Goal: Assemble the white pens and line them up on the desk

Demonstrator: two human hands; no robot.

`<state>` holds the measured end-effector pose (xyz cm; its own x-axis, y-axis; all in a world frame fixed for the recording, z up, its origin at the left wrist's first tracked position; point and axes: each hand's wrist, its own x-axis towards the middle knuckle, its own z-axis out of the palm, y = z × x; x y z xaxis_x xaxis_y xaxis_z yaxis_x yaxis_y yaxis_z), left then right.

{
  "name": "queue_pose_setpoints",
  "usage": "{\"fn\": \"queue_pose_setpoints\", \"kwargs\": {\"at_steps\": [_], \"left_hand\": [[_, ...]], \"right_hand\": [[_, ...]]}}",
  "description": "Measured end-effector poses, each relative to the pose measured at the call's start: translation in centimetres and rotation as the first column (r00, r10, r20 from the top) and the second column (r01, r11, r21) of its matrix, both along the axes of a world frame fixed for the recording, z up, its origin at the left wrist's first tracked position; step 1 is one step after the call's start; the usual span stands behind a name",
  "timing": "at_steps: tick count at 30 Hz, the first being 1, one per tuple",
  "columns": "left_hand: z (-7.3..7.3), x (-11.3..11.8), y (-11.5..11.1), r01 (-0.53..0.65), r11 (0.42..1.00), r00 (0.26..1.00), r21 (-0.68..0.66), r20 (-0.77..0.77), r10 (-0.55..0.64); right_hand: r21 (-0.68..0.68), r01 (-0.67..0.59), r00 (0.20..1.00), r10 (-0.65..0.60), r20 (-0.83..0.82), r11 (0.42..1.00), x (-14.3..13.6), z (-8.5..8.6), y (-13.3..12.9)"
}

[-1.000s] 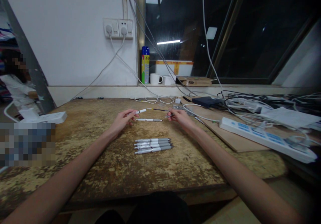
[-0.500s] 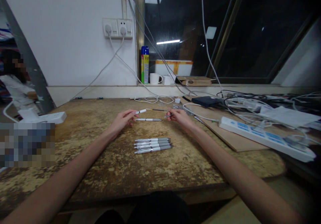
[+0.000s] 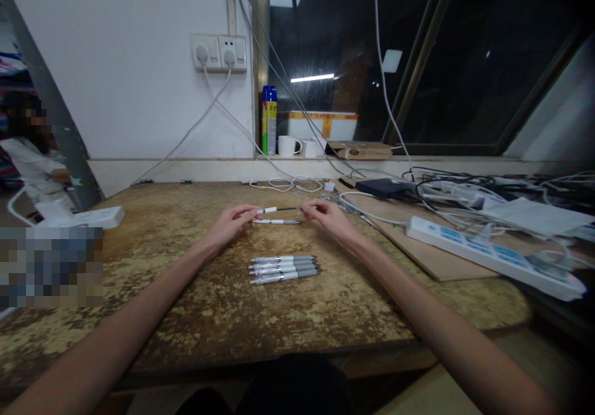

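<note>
Here we are, both hands busy above worn table (image 3: pixel 186 322)! Left hand (image 3: pixel 231 223) pinching white pen barrel (image 3: pixel 269 210), fingers closed on it. Right hand (image 3: pixel 329 217) gripping dark refill (image 3: pixel 288 209) by its other end, refill lined up with barrel's open end; how deep it sits, we can't tell. Just nearer us, single pen (image 3: pixel 277 222) lying flat. Nearer still, pen cluster (image 3: pixel 284 269), side by side. Off right, we spot power strip (image 3: pixel 493 257).

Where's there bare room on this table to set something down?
Bare tabletop lies between the grouped pens and the near edge, and between the left hand and the small power strip. The right is crowded: cables, board, long power strip.
</note>
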<state>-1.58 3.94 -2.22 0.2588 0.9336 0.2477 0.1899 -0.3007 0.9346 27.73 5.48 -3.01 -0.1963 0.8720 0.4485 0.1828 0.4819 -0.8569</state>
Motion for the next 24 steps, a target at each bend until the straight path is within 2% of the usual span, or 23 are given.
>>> {"fn": "queue_pose_setpoints", "kwargs": {"at_steps": [3, 13, 24], "left_hand": [[0.1, 0.2, -0.2, -0.001, 1.0, 0.999, -0.012, -0.038, 0.001], [0.5, 0.3, -0.5, -0.029, 0.999, 0.997, 0.031, -0.069, 0.031], [0.3, 0.0, -0.4, 0.018, 1.0, 0.994, 0.022, -0.106, -0.016]], "right_hand": [[0.037, -0.006, 1.0, 0.005, 0.017, 0.999, -0.6, 0.0, -0.4], [0.024, -0.045, 0.996, 0.043, 0.081, 0.999, -1.1, -0.4, -0.6], [-0.01, -0.041, 0.997, 0.041, 0.064, 0.999, -1.1, 0.1, -0.9]]}}
